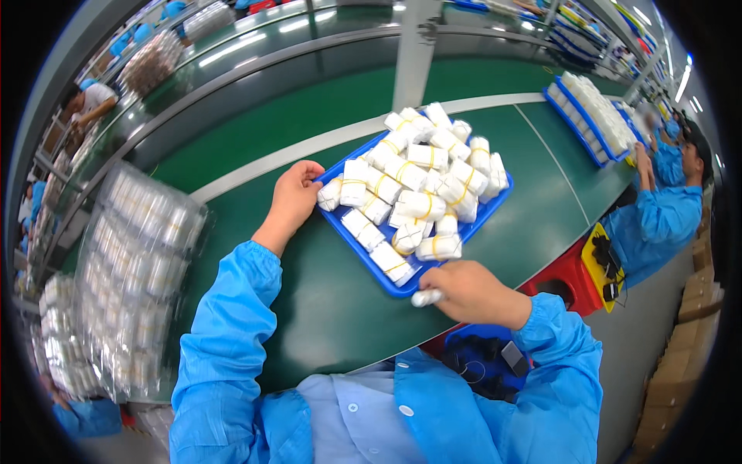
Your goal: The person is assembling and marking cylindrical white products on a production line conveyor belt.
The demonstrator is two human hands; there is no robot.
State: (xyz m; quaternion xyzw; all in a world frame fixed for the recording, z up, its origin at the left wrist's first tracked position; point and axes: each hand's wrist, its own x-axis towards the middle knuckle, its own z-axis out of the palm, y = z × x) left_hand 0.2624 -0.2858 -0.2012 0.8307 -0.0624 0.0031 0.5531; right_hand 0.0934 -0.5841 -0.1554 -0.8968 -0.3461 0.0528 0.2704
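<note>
A blue plastic tray point(391, 286) lies tilted on the green work surface in front of me, heaped with white wrapped bundles point(421, 205). Yellow bands run round many of the bundles, and they lie in several directions. My left hand point(294, 197) is at the tray's left corner, with its fingers closed on the rim. At the near corner, my right hand point(475, 292) has its thumb by the rim and its fingers curled below. Something white point(427, 298) shows at those fingertips; whether it is finger covers or a small piece I cannot tell.
Clear plastic trays point(135, 278) of white bundles stand stacked at left. A grey post point(416, 58) rises beyond my tray. At right, a co-worker in blue point(657, 224) sits near blue trays of white items point(591, 116). Red and yellow bins point(603, 267) and a blue bin point(483, 359) with black items are below the edge.
</note>
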